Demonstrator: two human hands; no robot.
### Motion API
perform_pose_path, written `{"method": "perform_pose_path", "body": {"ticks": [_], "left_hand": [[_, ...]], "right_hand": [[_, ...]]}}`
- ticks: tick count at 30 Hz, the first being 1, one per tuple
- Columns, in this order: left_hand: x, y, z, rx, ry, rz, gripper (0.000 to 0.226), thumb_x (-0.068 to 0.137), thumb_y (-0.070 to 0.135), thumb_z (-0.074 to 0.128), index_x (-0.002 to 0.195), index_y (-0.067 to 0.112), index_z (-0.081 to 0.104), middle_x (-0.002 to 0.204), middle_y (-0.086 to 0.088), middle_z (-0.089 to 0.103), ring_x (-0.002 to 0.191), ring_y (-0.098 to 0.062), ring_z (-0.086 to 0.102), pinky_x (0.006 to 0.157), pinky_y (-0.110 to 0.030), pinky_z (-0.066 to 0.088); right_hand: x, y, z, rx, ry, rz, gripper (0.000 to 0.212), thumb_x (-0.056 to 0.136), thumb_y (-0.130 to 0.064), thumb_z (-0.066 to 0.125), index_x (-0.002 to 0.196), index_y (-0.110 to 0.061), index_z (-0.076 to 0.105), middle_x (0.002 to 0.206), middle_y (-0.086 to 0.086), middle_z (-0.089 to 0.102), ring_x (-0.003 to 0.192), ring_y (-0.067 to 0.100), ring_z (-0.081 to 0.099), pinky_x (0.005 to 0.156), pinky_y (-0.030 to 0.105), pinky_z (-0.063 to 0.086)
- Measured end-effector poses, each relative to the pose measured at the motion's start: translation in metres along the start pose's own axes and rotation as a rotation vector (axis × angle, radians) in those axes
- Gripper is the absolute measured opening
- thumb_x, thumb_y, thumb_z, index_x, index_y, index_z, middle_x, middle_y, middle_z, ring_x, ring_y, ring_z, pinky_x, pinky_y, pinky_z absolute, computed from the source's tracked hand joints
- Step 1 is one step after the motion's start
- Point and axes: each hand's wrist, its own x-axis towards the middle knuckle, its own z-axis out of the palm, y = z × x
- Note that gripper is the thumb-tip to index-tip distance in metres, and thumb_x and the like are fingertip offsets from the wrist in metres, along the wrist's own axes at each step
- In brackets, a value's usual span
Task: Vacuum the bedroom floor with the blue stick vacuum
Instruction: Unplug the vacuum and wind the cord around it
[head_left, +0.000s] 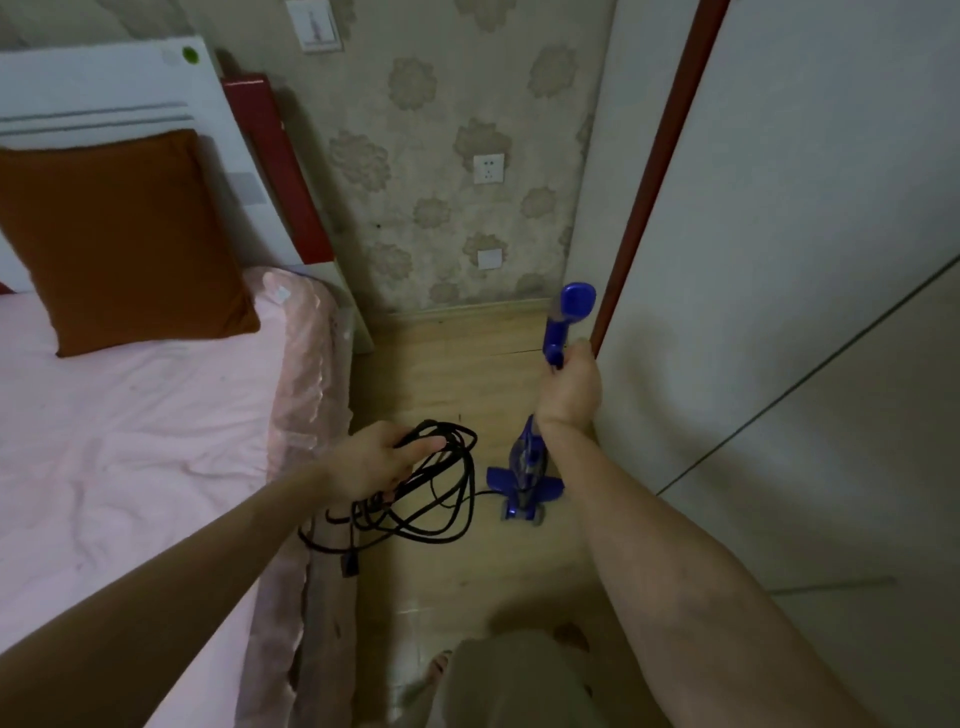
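Vacuum: blue stick vacuum (525, 480), slim and upright; wide floor head on the wooden floor (447, 374), right of the bed (130, 415), near the wardrobe (779, 312)
Right hand (569, 387): fingers curled round its handle
Left hand (376, 460): grips the coiled black cord (441, 512); loops hang down

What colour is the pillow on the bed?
Rust orange, plain. The pillow shows in the head view, leaning against the headboard.

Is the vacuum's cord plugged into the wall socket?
No, the plug dangles from the black cord bundled in the left hand.
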Motion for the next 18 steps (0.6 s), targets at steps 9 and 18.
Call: {"method": "perform_pose_path", "body": {"ticks": [9,18], "left_hand": [[0.028,0.017,0.007,0.15,-0.14,0.117,0.043,0.086,0.049,0.063,0.089,0.007,0.06,0.058,0.001,0.053,0.055,-0.016,0.052,0.06,-0.032,0.045],[0.058,0.068,0.046,0.094,-0.321,0.342,0.033,0.098,0.035,0.051,0.069,0.039,0.066,0.054,0.012,0.047,0.052,-0.008,0.044,0.056,-0.027,0.042]], "right_hand": [[-0.025,0.028,-0.037,-0.012,-0.152,-0.339,0.03,0.096,-0.027,0.053,0.124,-0.015,0.057,0.12,-0.003,0.055,0.109,0.008,0.054,0.096,0.029,0.048],[-0.031,0.028,-0.116,0.311,-0.861,0.164,0.064,0.098,-0.056,0.027,0.12,-0.009,0.065,0.109,0.0,0.07,0.108,0.012,0.062,0.113,0.036,0.031]]}}
